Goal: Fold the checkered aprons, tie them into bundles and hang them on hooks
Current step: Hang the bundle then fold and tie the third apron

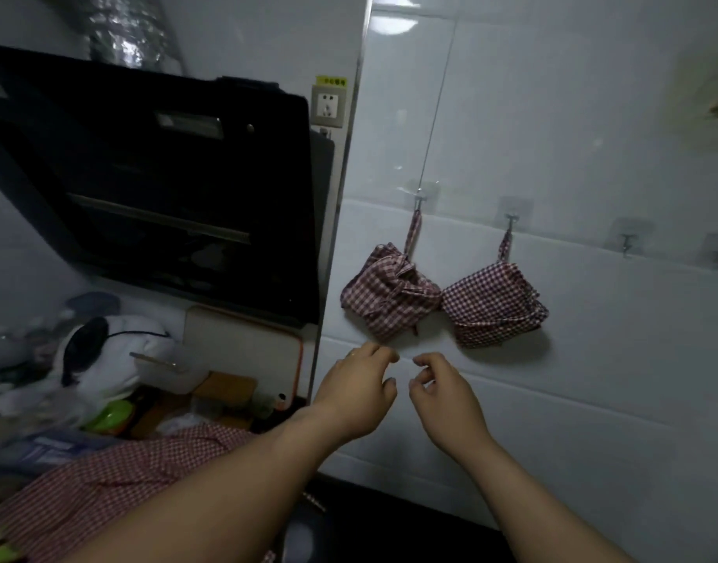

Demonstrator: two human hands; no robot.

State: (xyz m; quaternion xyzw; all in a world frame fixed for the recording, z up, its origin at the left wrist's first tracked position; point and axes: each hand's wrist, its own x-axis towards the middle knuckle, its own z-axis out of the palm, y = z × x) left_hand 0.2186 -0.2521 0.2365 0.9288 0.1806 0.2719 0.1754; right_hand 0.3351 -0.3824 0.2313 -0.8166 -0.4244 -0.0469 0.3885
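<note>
White wall tiles [593, 115] back two tied checkered bundles, the left bundle [390, 296] and right bundle [493, 304], each hanging by a strap loop from its hook [419, 195]. Just below, your left hand [359, 394] and right hand [446, 400] hover loosely curled, holding nothing. Another checkered apron [125, 473] lies spread at lower left: likely soft, light and floppy, so take it by corners or straps.
</note>
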